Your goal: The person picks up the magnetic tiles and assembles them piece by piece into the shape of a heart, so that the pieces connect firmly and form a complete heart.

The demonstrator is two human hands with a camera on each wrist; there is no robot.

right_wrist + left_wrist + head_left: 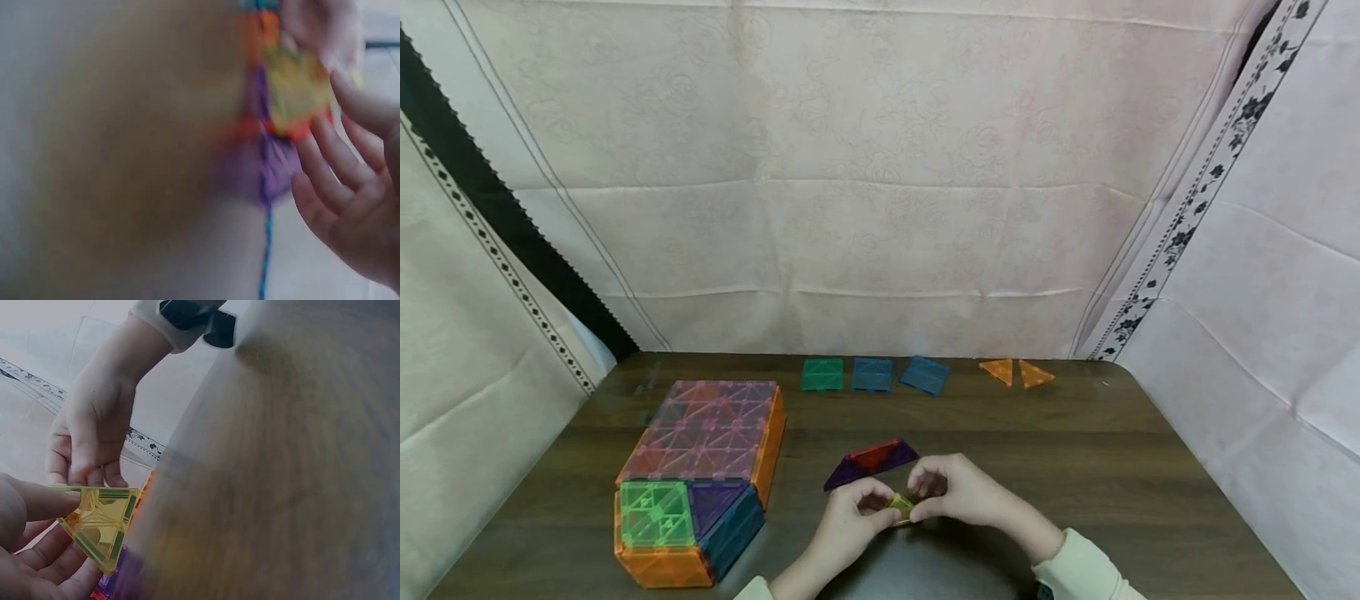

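Note:
My left hand (852, 518) pinches a yellow translucent triangle magnetic tile (103, 519), its thumb lying over one corner in the left wrist view. At the tile's other side is my right hand (953, 493), thumb and fingers bent around the edge; the right wrist view is blurred there. Just beyond both hands in the head view lies a flat row of purple and red triangle tiles (874, 458).
On the left stands a large box-like build of magnetic tiles (700, 433), with a green square and blue side in front. Along the back edge lie a green square tile (822, 375), two blue square tiles (872, 374) and two orange triangle tiles (997, 371).

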